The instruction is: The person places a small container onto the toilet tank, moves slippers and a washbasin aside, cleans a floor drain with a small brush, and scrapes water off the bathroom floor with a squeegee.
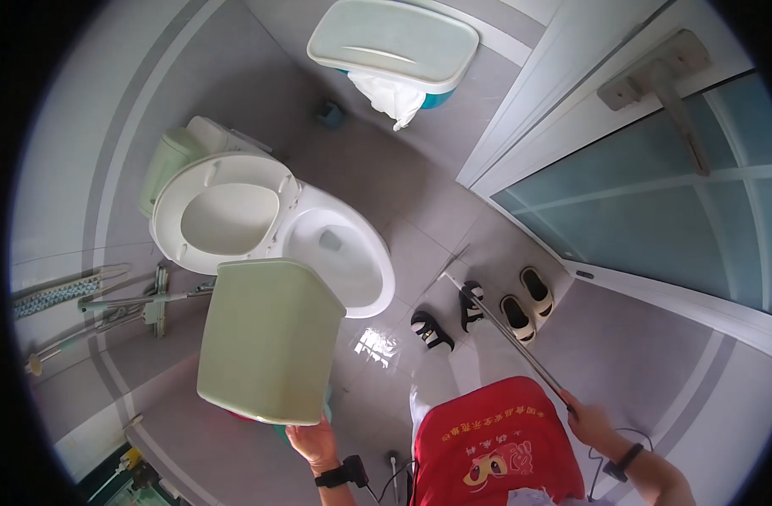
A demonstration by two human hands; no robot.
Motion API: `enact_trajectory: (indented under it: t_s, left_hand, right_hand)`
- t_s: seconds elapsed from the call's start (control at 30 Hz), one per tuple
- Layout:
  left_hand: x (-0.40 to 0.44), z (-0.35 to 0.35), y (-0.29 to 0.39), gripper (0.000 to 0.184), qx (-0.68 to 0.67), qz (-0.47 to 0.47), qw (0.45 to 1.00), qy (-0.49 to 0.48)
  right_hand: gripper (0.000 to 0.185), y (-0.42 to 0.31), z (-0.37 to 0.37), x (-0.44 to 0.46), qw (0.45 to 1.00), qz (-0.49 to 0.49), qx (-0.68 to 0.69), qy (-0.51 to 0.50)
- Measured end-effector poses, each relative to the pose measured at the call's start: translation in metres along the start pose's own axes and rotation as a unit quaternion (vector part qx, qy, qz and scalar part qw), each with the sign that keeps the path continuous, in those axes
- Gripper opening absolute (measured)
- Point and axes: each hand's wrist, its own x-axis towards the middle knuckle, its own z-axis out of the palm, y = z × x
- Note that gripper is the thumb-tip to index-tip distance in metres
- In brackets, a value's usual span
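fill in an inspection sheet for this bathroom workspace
surface: grey tiled floor, bright reflective patch beside the toilet
job's things: pale green container; metal pole
clutter: loose pair of pale slippers near the door
hands: right hand closed on the pole; left hand at the container's lower edge, fingertips partly hidden
cables: thin dark cables near both wrists
surroundings: toilet lid raised; white bag hanging below a pale lid

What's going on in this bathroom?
A person's right hand grips a long metal pole, its far end near the black sandals. Their left hand is at the lower edge of a pale green container; the fingers are partly hidden. The toilet beside it stands open, lid up.
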Motion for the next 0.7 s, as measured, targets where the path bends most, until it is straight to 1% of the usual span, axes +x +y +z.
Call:
enact_trajectory:
  t_s: [0.07, 0.2, 0.3, 0.33, 0.37, 0.4, 0.43, 0.5, 0.53, 0.57, 0.63, 0.7]
  left_hand:
    - [0.001, -0.009, -0.001, 0.039, 0.002, -0.005, 1.0, -0.002]
    - [0.0, -0.02, -0.005, 0.039, 0.007, -0.013, 1.0, 0.009]
    - [-0.003, -0.014, -0.007, 0.04, 0.009, -0.013, 1.0, 0.002]
    - [-0.004, -0.011, -0.006, 0.04, 0.011, -0.014, 1.0, -0.003]
    - [-0.007, -0.001, -0.007, 0.04, 0.0, 0.0, 1.0, 0.016]
    - [-0.01, 0.012, -0.009, 0.039, -0.011, 0.014, 0.999, 0.035]
    - [-0.011, 0.021, -0.012, 0.039, -0.023, 0.027, 0.998, 0.053]
    - [-0.015, 0.024, -0.013, 0.037, -0.014, 0.036, 0.997, 0.067]
    - [-0.015, 0.025, -0.014, 0.036, -0.009, 0.04, 0.997, 0.071]
    - [-0.015, 0.02, -0.015, 0.038, -0.018, 0.03, 0.998, 0.055]
    - [-0.022, 0.004, -0.015, 0.041, -0.034, 0.008, 0.999, 0.027]
    - [-0.022, 0.016, -0.025, 0.041, -0.007, 0.025, 0.997, 0.07]
  right_hand:
    - [0.054, 0.0, -0.007, -0.008, 1.0, 0.008, 0.023, 0.009]
    - [0.049, -0.02, -0.044, 0.03, 0.991, -0.078, 0.05, 0.097]
    - [0.047, -0.068, -0.086, 0.118, 0.972, -0.148, 0.093, 0.154]
    - [0.045, -0.077, -0.091, 0.165, 0.961, -0.186, 0.067, 0.192]
    - [0.042, -0.108, -0.117, 0.194, 0.952, -0.207, 0.06, 0.217]
    - [0.041, -0.126, -0.13, 0.235, 0.928, -0.262, 0.046, 0.26]
    - [0.04, -0.154, -0.15, 0.268, 0.934, -0.257, 0.066, 0.238]
    - [0.038, -0.215, -0.203, 0.301, 0.95, -0.228, 0.023, 0.21]
    - [0.038, -0.231, -0.21, 0.342, 0.927, -0.278, 0.014, 0.251]
    - [0.037, -0.245, -0.216, 0.381, 0.9, -0.324, 0.006, 0.293]
    - [0.037, -0.283, -0.24, 0.406, 0.919, -0.289, 0.021, 0.266]
    - [0.04, -0.305, -0.266, 0.403, 0.942, -0.247, 0.021, 0.227]
